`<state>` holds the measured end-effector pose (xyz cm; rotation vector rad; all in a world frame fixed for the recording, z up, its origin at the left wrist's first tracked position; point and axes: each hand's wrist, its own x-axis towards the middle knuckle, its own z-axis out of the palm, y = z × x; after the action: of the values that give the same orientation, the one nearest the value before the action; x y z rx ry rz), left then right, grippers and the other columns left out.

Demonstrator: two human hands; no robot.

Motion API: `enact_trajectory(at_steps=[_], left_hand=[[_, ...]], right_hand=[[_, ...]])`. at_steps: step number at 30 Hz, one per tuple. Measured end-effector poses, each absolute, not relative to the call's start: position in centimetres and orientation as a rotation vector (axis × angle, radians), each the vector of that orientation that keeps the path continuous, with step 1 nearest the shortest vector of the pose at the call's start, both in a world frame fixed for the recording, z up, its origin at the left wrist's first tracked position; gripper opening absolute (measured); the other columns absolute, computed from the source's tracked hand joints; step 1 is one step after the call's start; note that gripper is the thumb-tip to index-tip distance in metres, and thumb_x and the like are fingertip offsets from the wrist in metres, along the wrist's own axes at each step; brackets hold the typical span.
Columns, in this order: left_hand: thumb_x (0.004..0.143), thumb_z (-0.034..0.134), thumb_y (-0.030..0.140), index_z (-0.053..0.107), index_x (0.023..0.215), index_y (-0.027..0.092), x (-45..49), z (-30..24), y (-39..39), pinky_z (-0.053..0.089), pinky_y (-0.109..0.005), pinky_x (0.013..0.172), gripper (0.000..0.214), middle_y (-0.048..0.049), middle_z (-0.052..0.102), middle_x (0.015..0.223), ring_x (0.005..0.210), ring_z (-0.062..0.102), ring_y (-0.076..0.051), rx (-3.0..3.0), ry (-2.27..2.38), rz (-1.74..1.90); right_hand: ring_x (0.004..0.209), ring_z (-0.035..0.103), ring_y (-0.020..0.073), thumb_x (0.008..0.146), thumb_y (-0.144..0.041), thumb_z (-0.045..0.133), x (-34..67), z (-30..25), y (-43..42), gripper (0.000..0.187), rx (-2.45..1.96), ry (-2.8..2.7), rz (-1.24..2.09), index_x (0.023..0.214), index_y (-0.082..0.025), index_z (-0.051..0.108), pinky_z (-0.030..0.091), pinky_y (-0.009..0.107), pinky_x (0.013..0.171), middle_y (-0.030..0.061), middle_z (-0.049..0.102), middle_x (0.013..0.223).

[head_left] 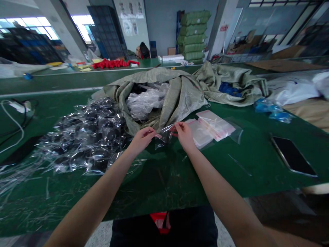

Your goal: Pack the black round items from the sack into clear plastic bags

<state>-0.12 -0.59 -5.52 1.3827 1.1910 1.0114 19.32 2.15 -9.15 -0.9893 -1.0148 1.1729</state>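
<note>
Left hand (142, 140) and right hand (184, 136) both pinching clear plastic bag (164, 134) closely; flat bags (209, 127) just right; bagged black items (84, 137) left.

clear plastic bag (163, 134) | crumpled (nearly see-through) | pinched between left hand (142, 140) and right hand (184, 135)

Glossy clear plastic bags (87, 137) (crinkled) lie beside a rough woven sack (180, 99).
</note>
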Motion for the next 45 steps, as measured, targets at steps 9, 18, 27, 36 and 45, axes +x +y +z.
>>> enact_trajectory(at_steps=[9, 18, 27, 36, 45], left_hand=[[0.071, 0.070, 0.036, 0.050, 0.076, 0.018, -1.4, -7.3, 0.1, 0.010, -0.019, 0.034, 0.027, -0.0069, 0.074, 0.078, 0.033, 0.024, -0.001, 1.104, 1.129, 1.024], [0.072, 0.069, 0.034, 0.050, 0.078, 0.018, -2.0, -7.9, 0.2, 0.009, -0.019, 0.035, 0.025, -0.0104, 0.076, 0.085, 0.033, 0.023, 0.000, 1.037, 1.126, 1.050], [0.072, 0.068, 0.032, 0.048, 0.077, 0.018, -2.0, -8.0, 0.2, 0.009, -0.018, 0.035, 0.024, -0.0100, 0.075, 0.080, 0.033, 0.024, 0.000, 1.011, 1.142, 1.065], [0.071, 0.067, 0.031, 0.049, 0.075, 0.018, -2.2, -8.1, 0.2, 0.011, -0.017, 0.034, 0.023, -0.0076, 0.075, 0.080, 0.033, 0.025, 0.000, 1.020, 1.167, 1.133], [0.070, 0.067, 0.035, 0.047, 0.077, 0.019, -1.9, -8.7, 0.0, 0.013, -0.017, 0.034, 0.027, -0.0051, 0.075, 0.081, 0.033, 0.026, 0.000, 0.979, 1.232, 1.143]], right_hand=[[0.080, 0.069, 0.0121, 0.076, -0.032, 0.076, 19.0, -10.0, 2.0, 0.024, -0.981, -1.037, 1.477, 0.091, -0.018, 0.064, 0.060, 0.026, 0.074, 0.0016, 0.072, 0.088], [0.084, 0.071, 0.0138, 0.080, -0.017, 0.065, 19.8, -10.4, 2.3, 0.009, -1.052, -1.229, 1.490, 0.087, -0.016, 0.070, 0.059, 0.031, 0.082, 0.0044, 0.074, 0.091], [0.061, 0.061, 0.0119, 0.085, -0.028, 0.062, 19.3, -11.0, 2.0, 0.017, -1.202, -1.855, 1.106, 0.089, -0.015, 0.072, 0.049, 0.026, 0.061, 0.0029, 0.071, 0.078], [0.059, 0.057, 0.0113, 0.087, -0.023, 0.055, 18.8, -10.1, 1.4, 0.011, -1.295, -1.901, 0.957, 0.083, -0.017, 0.063, 0.043, 0.024, 0.061, -0.0008, 0.064, 0.069], [0.051, 0.062, 0.0126, 0.080, -0.014, 0.055, 19.0, -11.2, 1.8, 0.012, -1.416, -1.571, 1.262, 0.070, -0.018, 0.057, 0.047, 0.023, 0.050, 0.0014, 0.067, 0.061]])
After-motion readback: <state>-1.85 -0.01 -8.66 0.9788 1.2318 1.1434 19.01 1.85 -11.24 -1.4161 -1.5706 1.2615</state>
